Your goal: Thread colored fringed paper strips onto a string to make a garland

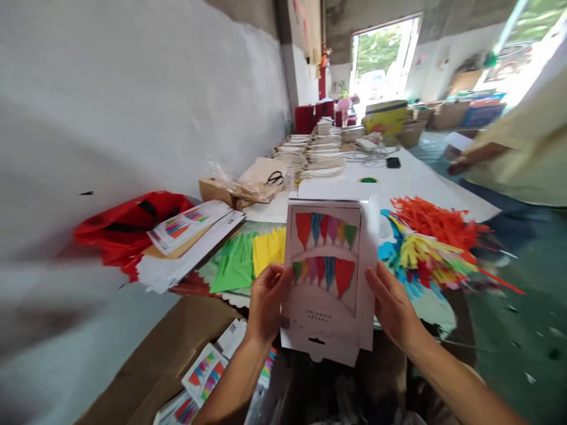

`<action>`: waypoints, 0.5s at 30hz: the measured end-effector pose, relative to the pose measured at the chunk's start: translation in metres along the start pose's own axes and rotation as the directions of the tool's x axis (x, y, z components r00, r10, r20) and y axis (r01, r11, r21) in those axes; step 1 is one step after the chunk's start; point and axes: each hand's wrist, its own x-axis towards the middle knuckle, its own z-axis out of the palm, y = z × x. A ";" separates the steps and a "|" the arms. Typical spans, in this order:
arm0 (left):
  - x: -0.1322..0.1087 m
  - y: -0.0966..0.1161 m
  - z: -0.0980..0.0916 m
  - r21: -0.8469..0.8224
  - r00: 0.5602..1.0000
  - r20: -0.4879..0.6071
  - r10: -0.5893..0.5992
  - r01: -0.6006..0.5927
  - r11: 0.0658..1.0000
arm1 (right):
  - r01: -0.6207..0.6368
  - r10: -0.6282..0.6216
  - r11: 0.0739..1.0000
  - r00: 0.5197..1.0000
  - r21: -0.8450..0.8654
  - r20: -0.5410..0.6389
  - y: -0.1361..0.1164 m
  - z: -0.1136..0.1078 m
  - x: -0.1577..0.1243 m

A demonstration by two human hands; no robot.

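A white printed card package (328,254) with pictures of colourful tassel bunting is held up, its lettering upside down. My left hand (267,301) pinches its left edge, thumb on the front. On the right edge, my right hand (394,304) grips it with the thumb in front and the fingers partly hidden behind. Beyond the package, green tissue (234,262) and yellow tissue (269,251) lie on the table to the left. Red tassels (438,227) and multicoloured tassels (425,257) are piled to the right.
Printed cards (186,227) rest beside a red bag (128,227). Scissors (275,177) lie on plastic packets. Stacked sheets (316,156) stand at the back. Below left, an open carton (155,360) holds packages. A person in pale clothing (522,141) stands at the right.
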 end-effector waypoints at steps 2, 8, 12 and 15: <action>-0.005 -0.021 0.023 0.058 0.997 0.072 0.033 -0.037 0.998 | -0.020 0.021 1.000 0.991 0.003 -0.132 0.001 -0.016 -0.016; -0.040 -0.054 0.096 0.309 0.925 0.249 0.288 -0.358 0.881 | -0.003 -0.099 0.925 0.964 -0.379 -0.248 -0.018 -0.066 -0.066; -0.081 -0.063 0.140 0.122 0.826 0.535 0.177 -0.283 0.951 | 0.148 -0.176 0.823 0.984 -0.549 0.002 -0.039 -0.069 -0.095; -0.091 -0.061 0.158 -0.006 0.776 0.621 0.106 -0.131 0.991 | 0.262 -0.227 0.770 0.965 -0.581 0.134 -0.051 -0.073 -0.109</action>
